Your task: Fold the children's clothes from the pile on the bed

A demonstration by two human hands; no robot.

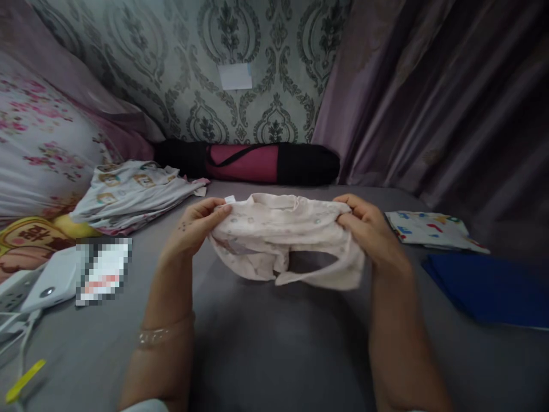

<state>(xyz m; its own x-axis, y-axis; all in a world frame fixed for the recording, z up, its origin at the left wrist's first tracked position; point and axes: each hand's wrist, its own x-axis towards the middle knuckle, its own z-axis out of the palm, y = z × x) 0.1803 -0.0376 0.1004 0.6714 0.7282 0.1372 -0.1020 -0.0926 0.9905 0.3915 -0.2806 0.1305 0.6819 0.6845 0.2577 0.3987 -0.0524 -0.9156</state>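
Observation:
A small pale pink garment (pixel 274 223) with a faint print and a ribbed neckband, apparently a baby's top, hangs between my two hands above the grey sheet. My left hand (pixel 199 223) pinches it near one shoulder, beside a small white tag. At the opposite shoulder, my right hand (pixel 364 226) grips the cloth with thumb and fingers closed. The garment's lower edge droops in loose folds, and its sleeves hang down.
Folded printed cloths (pixel 132 191) lie at the left, near a white device (pixel 58 277) with cables. A black and maroon bag (pixel 244 163) lines the wall. At the right are a folded colourful-print cloth (pixel 433 229) and a blue item (pixel 493 289).

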